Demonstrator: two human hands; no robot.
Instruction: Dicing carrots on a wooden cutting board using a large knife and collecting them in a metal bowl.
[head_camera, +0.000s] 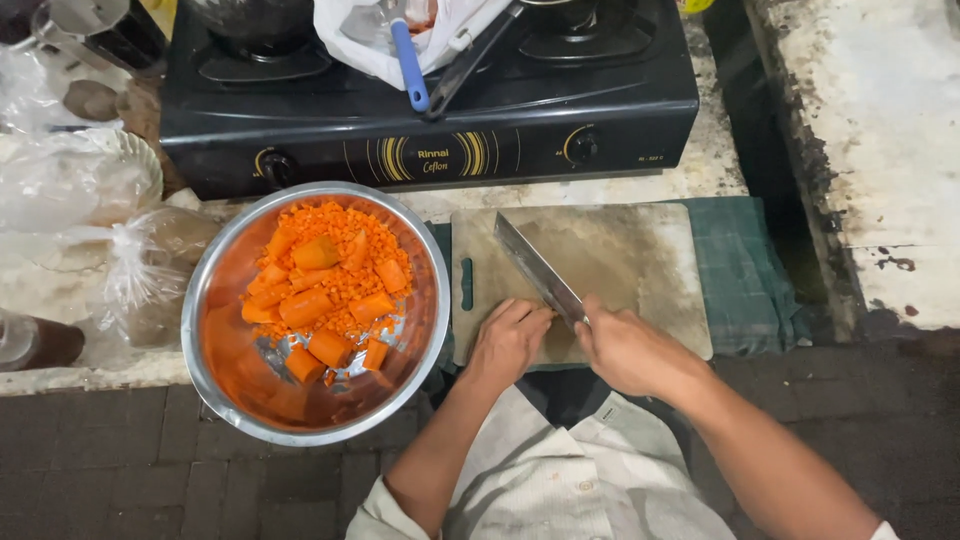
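My right hand (628, 350) grips the handle of a large knife (538, 270), whose blade lies angled across a worn wooden cutting board (620, 255). My left hand (508, 340) rests with curled fingers on the board's near left edge, close to the knife handle; whether it holds anything I cannot tell. To the left stands a steel bowl (215, 330) with carrot chunks (305, 305) and finely diced carrot (335, 225) inside.
A black two-burner gas stove (430, 130) stands behind the board, with a white plastic bag (365, 50), a blue-handled tool (410, 70) and a dark utensil on it. A green cloth (745, 270) lies under the board. Clear plastic bags (120, 260) sit at the left.
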